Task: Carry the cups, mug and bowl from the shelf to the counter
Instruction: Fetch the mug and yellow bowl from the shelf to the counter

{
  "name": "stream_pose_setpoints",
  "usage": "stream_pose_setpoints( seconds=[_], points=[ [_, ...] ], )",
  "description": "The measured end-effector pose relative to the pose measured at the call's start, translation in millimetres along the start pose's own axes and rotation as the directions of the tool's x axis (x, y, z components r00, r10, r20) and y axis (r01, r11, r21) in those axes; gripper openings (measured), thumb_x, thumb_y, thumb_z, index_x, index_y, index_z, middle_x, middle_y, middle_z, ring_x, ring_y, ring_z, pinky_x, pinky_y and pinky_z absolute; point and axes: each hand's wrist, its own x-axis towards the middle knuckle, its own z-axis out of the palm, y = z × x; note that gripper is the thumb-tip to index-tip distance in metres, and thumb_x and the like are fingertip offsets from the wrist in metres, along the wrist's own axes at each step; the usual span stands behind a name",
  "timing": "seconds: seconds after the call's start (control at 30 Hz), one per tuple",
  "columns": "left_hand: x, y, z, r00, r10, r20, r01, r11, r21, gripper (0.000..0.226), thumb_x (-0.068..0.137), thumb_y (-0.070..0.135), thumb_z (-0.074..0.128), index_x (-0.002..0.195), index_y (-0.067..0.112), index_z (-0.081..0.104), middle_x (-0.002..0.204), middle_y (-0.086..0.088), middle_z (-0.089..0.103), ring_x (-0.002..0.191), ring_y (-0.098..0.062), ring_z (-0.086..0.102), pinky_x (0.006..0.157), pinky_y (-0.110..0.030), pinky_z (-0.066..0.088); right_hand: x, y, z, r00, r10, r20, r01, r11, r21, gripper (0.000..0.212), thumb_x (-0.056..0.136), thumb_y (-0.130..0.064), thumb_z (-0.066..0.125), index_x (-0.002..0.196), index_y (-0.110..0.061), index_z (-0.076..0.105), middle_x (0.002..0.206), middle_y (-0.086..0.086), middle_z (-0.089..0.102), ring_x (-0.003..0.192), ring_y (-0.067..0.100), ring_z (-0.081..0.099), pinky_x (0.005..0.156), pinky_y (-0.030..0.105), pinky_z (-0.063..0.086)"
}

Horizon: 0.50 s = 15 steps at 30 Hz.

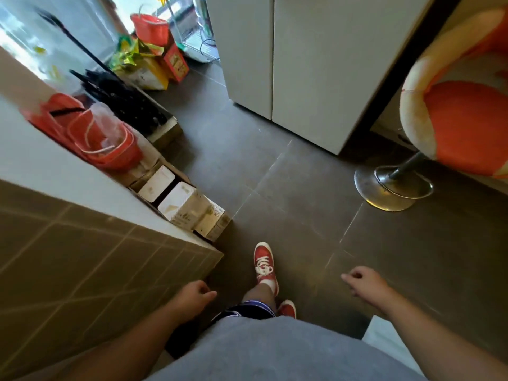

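No cup, mug, bowl or shelf shows in the head view. I look down at a dark tiled floor (288,188) with my feet in red shoes (265,264). My left hand (192,294) hangs low by the corner of a tiled counter (82,270), its fingers loosely curled and holding nothing. My right hand (362,279) swings out over the floor, also loosely curled and holding nothing.
Cardboard boxes (189,210) and red buckets (107,141) line the counter's far side. A white cabinet (316,78) stands ahead. An orange bar stool (461,125) with a chrome base (393,188) is at the right. Bags and a red box (154,61) sit far left.
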Motion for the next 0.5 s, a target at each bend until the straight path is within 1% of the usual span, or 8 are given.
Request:
stream_pose_setpoints(
  seconds=[0.07, 0.13, 0.23, 0.27, 0.33, 0.4, 0.43, 0.5],
  points=[
    [19, 8, -11, 0.999, -0.039, 0.019, 0.039, 0.999, 0.009, 0.021, 0.094, 0.032, 0.056, 0.110, 0.019, 0.060, 0.107, -0.004, 0.064, 0.095, -0.016, 0.063, 0.087, -0.034, 0.054, 27, -29, -14, 1.000, -0.027, 0.001, 0.027, 1.000, 0.000, 0.022, 0.091, -0.029, 0.060, 0.088, -0.008, 0.064, 0.083, 0.015, 0.066, 0.074, 0.024, 0.059, 0.066, 0.033, 0.046],
    [40, 20, -23, 0.998, -0.067, 0.021, 0.066, 0.997, 0.044, 0.020, 0.093, 0.035, 0.057, 0.108, 0.022, 0.059, 0.104, -0.001, 0.063, 0.093, -0.013, 0.062, 0.081, -0.030, 0.053, 52, -54, -26, 0.999, -0.036, -0.026, 0.036, 0.999, -0.003, 0.023, 0.089, -0.031, 0.063, 0.085, -0.008, 0.065, 0.078, 0.012, 0.066, 0.073, 0.024, 0.061, 0.066, 0.031, 0.046],
    [72, 54, -45, 0.998, -0.069, -0.012, 0.070, 0.991, 0.111, 0.014, 0.090, 0.041, 0.060, 0.095, 0.028, 0.059, 0.094, 0.004, 0.063, 0.086, -0.009, 0.061, 0.068, -0.024, 0.048, 79, -83, -48, 0.997, -0.045, -0.063, 0.044, 0.999, -0.021, 0.023, 0.086, -0.032, 0.066, 0.080, -0.010, 0.066, 0.071, 0.006, 0.066, 0.069, 0.022, 0.062, 0.067, 0.030, 0.047],
    [81, 68, -52, 0.998, -0.066, -0.019, 0.068, 0.990, 0.126, 0.013, 0.090, 0.041, 0.060, 0.092, 0.029, 0.059, 0.092, 0.005, 0.063, 0.084, -0.009, 0.061, 0.068, -0.025, 0.048, 86, -91, -57, 0.996, -0.042, -0.073, 0.040, 0.999, -0.021, 0.022, 0.085, -0.031, 0.067, 0.078, -0.010, 0.066, 0.068, 0.005, 0.065, 0.065, 0.020, 0.060, 0.065, 0.029, 0.046],
    [99, 101, -67, 0.998, -0.039, -0.044, 0.045, 0.988, 0.148, 0.018, 0.088, 0.043, 0.060, 0.096, 0.027, 0.063, 0.092, 0.005, 0.065, 0.083, -0.009, 0.062, 0.072, -0.027, 0.051, 97, -102, -77, 0.995, -0.025, -0.098, 0.023, 1.000, -0.019, 0.022, 0.085, -0.029, 0.068, 0.076, -0.009, 0.065, 0.064, 0.003, 0.062, 0.061, 0.018, 0.057, 0.061, 0.027, 0.044],
    [117, 138, -86, 0.997, -0.011, -0.073, 0.021, 0.990, 0.140, 0.022, 0.088, 0.043, 0.061, 0.099, 0.025, 0.066, 0.093, 0.004, 0.067, 0.084, -0.011, 0.063, 0.074, -0.029, 0.053, 107, -109, -97, 0.993, 0.010, -0.120, -0.012, 1.000, -0.015, 0.021, 0.085, -0.028, 0.068, 0.076, -0.009, 0.065, 0.062, 0.003, 0.062, 0.060, 0.018, 0.057, 0.059, 0.026, 0.042],
    [124, 157, -97, 0.997, 0.009, -0.077, 0.002, 0.989, 0.146, 0.021, 0.088, 0.043, 0.060, 0.099, 0.025, 0.066, 0.095, 0.003, 0.067, 0.085, -0.011, 0.064, 0.074, -0.029, 0.053, 112, -110, -108, 0.992, 0.030, -0.121, -0.031, 1.000, -0.005, 0.021, 0.085, -0.028, 0.068, 0.076, -0.009, 0.065, 0.062, 0.004, 0.062, 0.060, 0.019, 0.057, 0.058, 0.026, 0.042],
    [139, 195, -116, 0.996, 0.069, -0.055, -0.058, 0.982, 0.182, 0.021, 0.090, 0.043, 0.059, 0.100, 0.025, 0.065, 0.097, 0.002, 0.068, 0.084, -0.011, 0.064, 0.070, -0.025, 0.050, 122, -111, -127, 0.991, 0.072, -0.114, -0.071, 0.997, 0.015, 0.021, 0.086, -0.026, 0.067, 0.079, -0.006, 0.065, 0.063, 0.006, 0.062, 0.059, 0.020, 0.056, 0.057, 0.026, 0.042]
  ],
)
